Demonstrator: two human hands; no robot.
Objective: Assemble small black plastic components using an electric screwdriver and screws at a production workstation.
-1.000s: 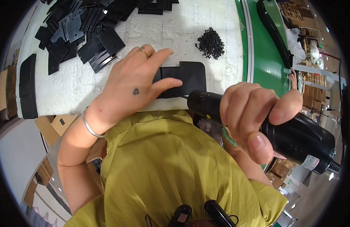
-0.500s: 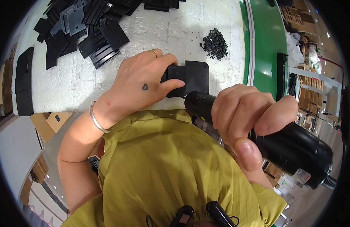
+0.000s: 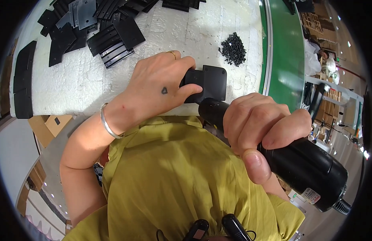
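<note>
My left hand (image 3: 158, 82) pinches a flat black plastic part (image 3: 215, 82) near the table's front edge, its thumb lying over the top. The part has a wide plate with rounded corners at its right side. My right hand (image 3: 264, 130) wraps round a black cylindrical power screwdriver (image 3: 310, 170), which lies aslant with its back end toward the lower right. Its nose meets the near edge of the part beside my left thumb; the nose hides the bit and any screw there. Beyond the part lies a heap of small black screws (image 3: 233, 49).
A jumble of black plates and ribbed pieces (image 3: 117, 34) covers the far left of the white foam-topped table (image 3: 154, 34). Long black pieces (image 3: 24, 80) line its left edge. To the right run a metal rail (image 3: 267, 52) and a green surface (image 3: 285, 52).
The view has shifted slightly, so the table things sit a little farther right. The screwdriver's back end has swung a little down and left, while its nose stays at the part's near edge.
</note>
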